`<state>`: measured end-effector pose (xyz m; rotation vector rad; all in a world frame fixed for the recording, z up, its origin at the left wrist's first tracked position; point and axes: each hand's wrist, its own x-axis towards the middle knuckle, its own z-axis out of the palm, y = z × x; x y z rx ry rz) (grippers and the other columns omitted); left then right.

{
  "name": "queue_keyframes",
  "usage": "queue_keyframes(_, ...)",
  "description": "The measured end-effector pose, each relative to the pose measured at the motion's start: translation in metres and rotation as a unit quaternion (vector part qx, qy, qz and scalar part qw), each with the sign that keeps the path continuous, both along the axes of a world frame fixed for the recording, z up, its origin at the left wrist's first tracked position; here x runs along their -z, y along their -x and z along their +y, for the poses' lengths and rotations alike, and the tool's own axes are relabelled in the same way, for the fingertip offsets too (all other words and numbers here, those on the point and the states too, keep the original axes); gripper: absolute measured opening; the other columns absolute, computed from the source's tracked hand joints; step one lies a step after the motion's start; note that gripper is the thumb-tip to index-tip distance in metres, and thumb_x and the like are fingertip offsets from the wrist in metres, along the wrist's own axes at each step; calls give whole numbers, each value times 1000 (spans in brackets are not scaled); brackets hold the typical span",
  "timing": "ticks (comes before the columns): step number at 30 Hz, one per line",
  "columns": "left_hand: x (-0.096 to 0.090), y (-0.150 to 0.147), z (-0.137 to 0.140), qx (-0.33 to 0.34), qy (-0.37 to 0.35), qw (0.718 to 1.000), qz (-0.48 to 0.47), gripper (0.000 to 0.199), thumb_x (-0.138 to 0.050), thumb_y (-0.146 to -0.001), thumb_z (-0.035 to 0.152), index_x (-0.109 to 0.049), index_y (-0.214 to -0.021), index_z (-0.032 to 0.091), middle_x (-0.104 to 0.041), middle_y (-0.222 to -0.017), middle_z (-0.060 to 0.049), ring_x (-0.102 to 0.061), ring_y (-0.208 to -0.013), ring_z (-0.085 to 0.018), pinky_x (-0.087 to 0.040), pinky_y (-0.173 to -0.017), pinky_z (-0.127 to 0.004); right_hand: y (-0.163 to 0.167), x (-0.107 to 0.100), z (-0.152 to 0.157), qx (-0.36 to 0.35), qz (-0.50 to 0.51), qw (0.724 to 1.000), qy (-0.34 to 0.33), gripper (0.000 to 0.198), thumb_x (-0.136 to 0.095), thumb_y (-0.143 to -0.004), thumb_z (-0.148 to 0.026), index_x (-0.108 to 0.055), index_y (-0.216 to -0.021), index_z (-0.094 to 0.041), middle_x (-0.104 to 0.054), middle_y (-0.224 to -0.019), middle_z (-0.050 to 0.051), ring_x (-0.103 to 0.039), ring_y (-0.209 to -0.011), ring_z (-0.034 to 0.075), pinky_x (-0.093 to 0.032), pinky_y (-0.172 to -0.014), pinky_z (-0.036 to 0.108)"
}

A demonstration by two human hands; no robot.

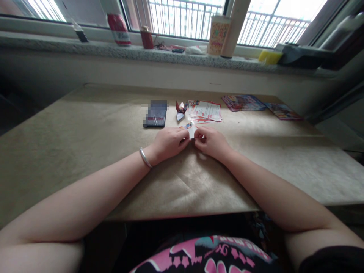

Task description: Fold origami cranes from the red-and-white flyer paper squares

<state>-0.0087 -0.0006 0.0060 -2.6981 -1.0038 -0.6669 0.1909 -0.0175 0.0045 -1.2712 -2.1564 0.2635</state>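
Observation:
Between my hands is a small piece of white paper (192,131) with a coloured print along its far edge. My left hand (171,141) pinches its left side, and a silver bangle circles that wrist. On the right side my right hand (212,141) grips the paper with curled fingers. Just beyond the hands stands a small folded paper piece (181,110), dark red and white. Right of it lies a loose stack of printed sheets (205,110) with red borders. A dark phone-like slab (157,113), partly pixelated, lies beyond my left hand.
Two piles of colourful leaflets, one (243,103) and another (284,111), lie at the table's (85,144) back right. Along the stone windowsill (96,44) stand a red can (118,29), a small red container (146,38), a patterned paper cup (218,35) and a yellow item (270,57).

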Motion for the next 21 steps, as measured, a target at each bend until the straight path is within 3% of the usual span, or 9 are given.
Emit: queue_keyframes(21,3,18,17,-50,11,998,-47,24,-49,-93,30,-65,-81,17,-70,-80,-6,-64,-78,-21,-44,-74,-33,-39,4,17,26,80,995,52,2,-57,-71,-22,-56,-69,-20,-60,-69,-1,-52,-64,13,-42,-63,26)
